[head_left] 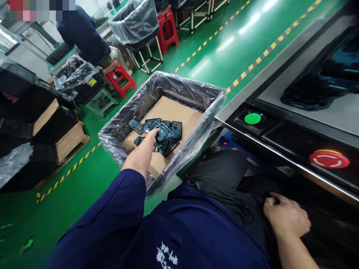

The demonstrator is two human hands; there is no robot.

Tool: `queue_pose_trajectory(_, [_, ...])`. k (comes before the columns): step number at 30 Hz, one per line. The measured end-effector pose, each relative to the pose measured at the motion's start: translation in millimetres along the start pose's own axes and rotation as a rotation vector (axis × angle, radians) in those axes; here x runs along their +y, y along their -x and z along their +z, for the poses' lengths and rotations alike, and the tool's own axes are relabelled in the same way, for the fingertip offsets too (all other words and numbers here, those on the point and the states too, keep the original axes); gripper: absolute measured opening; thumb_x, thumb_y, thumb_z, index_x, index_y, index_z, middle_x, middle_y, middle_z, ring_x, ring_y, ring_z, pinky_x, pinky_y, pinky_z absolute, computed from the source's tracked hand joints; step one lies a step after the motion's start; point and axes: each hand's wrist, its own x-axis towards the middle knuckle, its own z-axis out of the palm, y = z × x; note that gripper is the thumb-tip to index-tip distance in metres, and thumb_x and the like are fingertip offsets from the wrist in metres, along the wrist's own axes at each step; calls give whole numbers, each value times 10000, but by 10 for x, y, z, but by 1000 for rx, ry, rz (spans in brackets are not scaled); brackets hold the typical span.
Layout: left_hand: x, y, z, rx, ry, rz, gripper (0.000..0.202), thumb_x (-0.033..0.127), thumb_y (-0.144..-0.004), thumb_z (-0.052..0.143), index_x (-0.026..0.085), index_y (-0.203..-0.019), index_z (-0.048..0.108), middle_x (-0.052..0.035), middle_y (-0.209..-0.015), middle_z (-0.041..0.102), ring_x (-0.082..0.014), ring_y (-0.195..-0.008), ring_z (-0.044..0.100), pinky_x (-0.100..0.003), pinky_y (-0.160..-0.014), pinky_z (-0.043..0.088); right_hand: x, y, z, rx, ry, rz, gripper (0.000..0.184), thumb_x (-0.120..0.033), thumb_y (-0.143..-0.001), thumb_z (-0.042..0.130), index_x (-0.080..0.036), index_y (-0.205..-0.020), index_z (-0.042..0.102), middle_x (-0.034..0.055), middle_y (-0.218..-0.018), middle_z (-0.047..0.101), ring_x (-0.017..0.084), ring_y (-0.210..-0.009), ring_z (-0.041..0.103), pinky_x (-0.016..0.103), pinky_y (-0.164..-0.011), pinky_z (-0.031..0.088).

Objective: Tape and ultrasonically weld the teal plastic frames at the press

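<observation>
My left hand (pixel 146 145) reaches down into a cardboard box lined with a clear plastic bag (pixel 196 91). Its fingers are closed on a dark teal flat plastic frame part (pixel 165 131) above a small pile of several like parts (pixel 157 136) on the box floor. My right hand (pixel 286 216) rests low at the right, on my dark trouser leg under the machine's front edge, fingers curled in with nothing visible in them. Both sleeves are dark blue.
A machine panel at right carries a green button (pixel 252 118) and a red stop button (pixel 329 159). Another person in blue sits on a red stool (pixel 120 76) at the back. Bag-lined boxes (pixel 134 20) and cartons (pixel 70 140) stand on the green floor.
</observation>
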Motion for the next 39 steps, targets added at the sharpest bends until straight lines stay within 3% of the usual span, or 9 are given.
queue_pose_trajectory(4, [59, 121, -202, -47, -205, 65, 331, 393, -863, 645, 133, -1065, 613, -64, -912, 676, -168, -779, 651, -349, -711, 558, 3, 26, -13, 9, -12, 3, 486, -369, -894, 329, -199, -1193, 673, 122, -1278, 588, 353, -1123, 563, 434, -895, 463])
queue_pose_trajectory(9, [306, 279, -530, -153, -530, 259, 481, 119, -479, 858, 190, -908, 652, -6, -769, 682, -227, -806, 664, -303, -725, 540, 29, -3, 9, -10, -5, 5, 485, -375, -891, 338, -209, -1207, 666, 118, -1305, 570, 349, -1150, 548, 430, -908, 456])
queue_pose_trajectory(14, [394, 368, -456, -329, -903, 312, 508, -57, -307, 784, 220, -715, 664, 13, -723, 664, -284, -1006, 634, -266, -846, 498, 20, -78, 61, -34, -2, 2, 489, -401, -890, 334, -217, -1200, 664, 118, -1321, 559, 367, -1157, 539, 447, -908, 457])
queue_pose_trajectory(17, [274, 397, -277, -405, -1073, 332, 533, -62, -309, 747, 239, -744, 684, -10, -843, 694, -310, -1064, 614, -303, -932, 469, 16, -83, 70, -24, 4, 6, 485, -406, -885, 339, -222, -1191, 668, 113, -1315, 565, 362, -1150, 546, 442, -895, 461])
queue_pose_trajectory(19, [197, 405, -193, -439, -1166, 373, 622, -51, -316, 732, 249, -859, 707, -42, -1042, 686, -328, -1126, 585, -320, -988, 437, 23, -66, 63, -14, 6, 6, 486, -402, -887, 330, -221, -1183, 672, 111, -1304, 573, 355, -1145, 551, 434, -893, 460])
queue_pose_trajectory(22, [145, 399, -154, -481, -1289, 463, 901, -32, -306, 741, 265, -1151, 655, -83, -1385, 508, -345, -1246, 506, -309, -1050, 381, 36, -33, 46, 11, 0, 8, 486, -396, -886, 327, -225, -1179, 675, 100, -1287, 586, 339, -1136, 559, 414, -887, 459])
queue_pose_trajectory(24, [139, 390, -163, -505, -1366, 518, 1028, 1, -308, 768, 263, -1284, 576, -99, -1483, 397, -347, -1303, 452, -299, -1078, 347, 33, -20, 35, 11, 1, 21, 482, -395, -880, 336, -230, -1178, 677, 100, -1289, 584, 335, -1134, 560, 410, -876, 461])
queue_pose_trajectory(31, [45, 466, -238, -512, -1594, 666, 1014, 160, -441, 790, 232, -1398, 461, -111, -1427, 477, -341, -1280, 438, -369, -1093, 320, 5, -38, 30, -18, -1, 22, 489, -390, -884, 343, -213, -1205, 666, 120, -1307, 572, 360, -1155, 542, 431, -889, 453])
queue_pose_trajectory(39, [-467, 918, -484, -281, -1704, 839, 1014, 253, -621, 736, 127, -1503, 251, -196, -1459, 379, -359, -1226, 424, -428, -1039, 321, 24, -30, 14, -39, -14, 22, 504, -372, -897, 322, -190, -1225, 660, 150, -1309, 561, 372, -1162, 531, 442, -875, 440])
